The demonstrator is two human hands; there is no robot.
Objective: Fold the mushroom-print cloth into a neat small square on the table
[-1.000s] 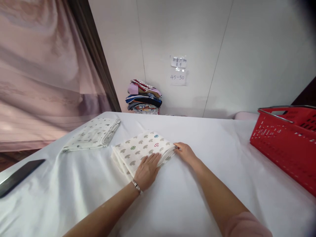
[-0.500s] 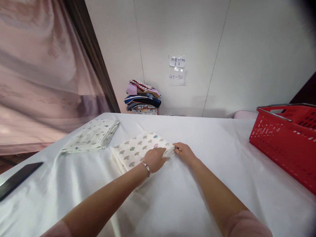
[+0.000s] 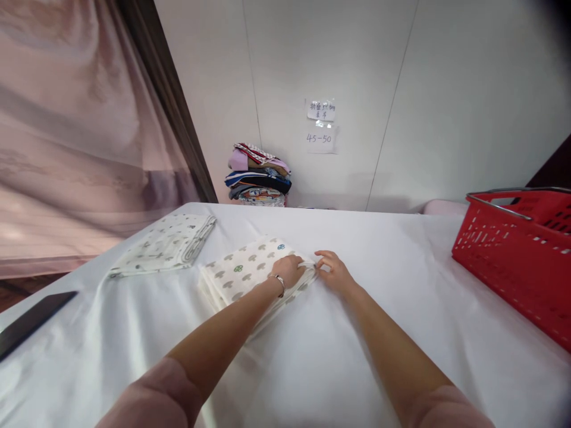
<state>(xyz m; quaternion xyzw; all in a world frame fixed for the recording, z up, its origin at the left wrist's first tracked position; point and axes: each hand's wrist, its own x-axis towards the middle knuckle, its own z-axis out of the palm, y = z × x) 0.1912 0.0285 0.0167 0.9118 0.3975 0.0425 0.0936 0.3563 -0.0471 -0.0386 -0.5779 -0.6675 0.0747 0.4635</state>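
Note:
A folded white cloth (image 3: 252, 267) with grey, green and blue printed motifs lies on the white-covered table. My left hand (image 3: 288, 270), a bracelet at its wrist, rests over the cloth's right side, its fingers closed on the layered edge near the right corner. My right hand (image 3: 335, 273) is just right of that corner, fingers apart and curved, the fingertips close to the edge or touching it; I cannot tell which. The lower layers spread toward me beneath my left forearm.
Another folded patterned cloth (image 3: 165, 244) lies at the left, with a dark flat phone-like object (image 3: 33, 321) nearer me. A red basket (image 3: 513, 261) stands at the right. Behind the table are a pile of folded fabrics (image 3: 259, 175) and a wall with paper notes (image 3: 320, 138).
My left hand has moved up and right to the cloth's corner and closed on its edge. My right hand has loosened from the corner, its fingers opening.

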